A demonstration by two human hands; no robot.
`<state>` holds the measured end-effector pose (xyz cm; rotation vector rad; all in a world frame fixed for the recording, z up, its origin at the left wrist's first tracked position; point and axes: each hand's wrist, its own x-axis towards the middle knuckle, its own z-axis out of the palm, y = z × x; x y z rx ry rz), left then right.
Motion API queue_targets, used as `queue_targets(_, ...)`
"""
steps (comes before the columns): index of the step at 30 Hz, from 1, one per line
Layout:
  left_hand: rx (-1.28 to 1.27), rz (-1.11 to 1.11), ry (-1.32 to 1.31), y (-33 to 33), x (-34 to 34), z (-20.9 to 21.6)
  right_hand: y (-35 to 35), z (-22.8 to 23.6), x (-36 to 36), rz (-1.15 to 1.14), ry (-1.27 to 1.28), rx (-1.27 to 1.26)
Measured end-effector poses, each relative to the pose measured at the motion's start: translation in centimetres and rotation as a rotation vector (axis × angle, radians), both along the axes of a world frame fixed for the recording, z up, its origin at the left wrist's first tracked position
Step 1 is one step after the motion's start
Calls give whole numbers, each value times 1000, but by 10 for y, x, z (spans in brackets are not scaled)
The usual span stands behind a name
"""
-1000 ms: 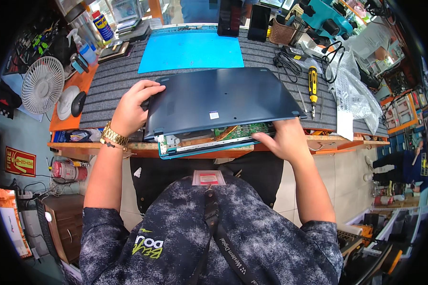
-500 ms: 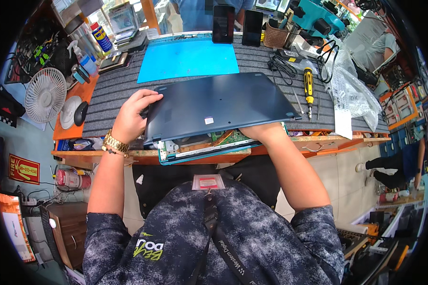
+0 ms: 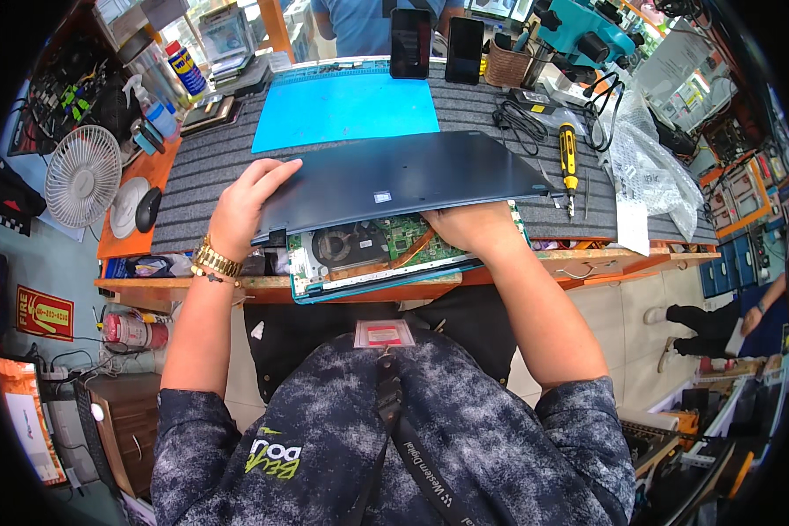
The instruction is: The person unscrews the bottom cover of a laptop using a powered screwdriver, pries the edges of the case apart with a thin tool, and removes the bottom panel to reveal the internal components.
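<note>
A dark blue laptop bottom cover is tilted up over the opened laptop base, apart from it along the near edge. Below the gap show a black cooling fan, a copper heat pipe and part of the green circuit board. My left hand is closed on the cover's left edge, fingers over its upper face. My right hand reaches beneath the cover's near edge, above the board; its fingertips are hidden there, so its grip does not show.
A blue mat lies behind the laptop on the ribbed grey bench cover. To the right are a yellow-black screwdriver, a coiled black cable and bubble wrap. A white fan and black mouse stand left.
The cover's near edge has risen away from the base, so more of the fan and circuit board shows. My right hand has shifted slightly left and up beneath it.
</note>
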<state>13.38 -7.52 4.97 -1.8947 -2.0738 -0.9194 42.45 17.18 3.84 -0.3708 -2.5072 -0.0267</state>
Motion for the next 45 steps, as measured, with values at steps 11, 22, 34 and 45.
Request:
queue_targets(11,182,-5,120,7,-13,-9,-9,10,-1,-113,-186,-266)
queue_targets(22,244,6,49,25,-28,-7,-4,-6,0,-251,-257,-192)
queue_targets(34,396,110,-177,30,-35,-4,75,-2,-25,-43,-71,-157)
queue_targets(45,485,194,-189,62,-45,-15,92,5,-45,41,-61,-257)
